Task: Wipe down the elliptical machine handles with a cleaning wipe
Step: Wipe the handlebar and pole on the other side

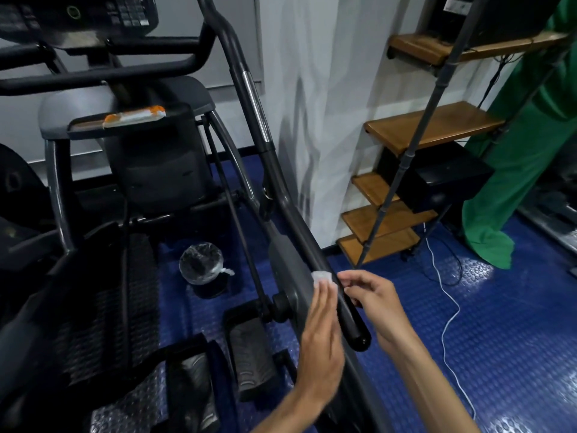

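The elliptical machine's right handle [299, 232] is a dark bar running diagonally down to a black end cap [359, 339] at lower centre. A small white cleaning wipe [323, 276] lies against this bar a little above the cap. My left hand [321, 335] comes up from below with straight fingers and presses the wipe onto the bar from the left. My right hand [374, 301] is on the bar's other side, fingers curled, its thumb and forefinger pinching the wipe's right edge. The console [78, 14] and the fixed handlebars [103, 73] are at the top left.
An orange and white wipe pack [134, 117] lies on the machine's tray. A small lined bin [203, 267] stands on the blue floor between the pedals [249, 348]. Wooden steps [431, 129], a slanted pole [415, 145], a green cloth [530, 170] and a white cable [449, 323] are to the right.
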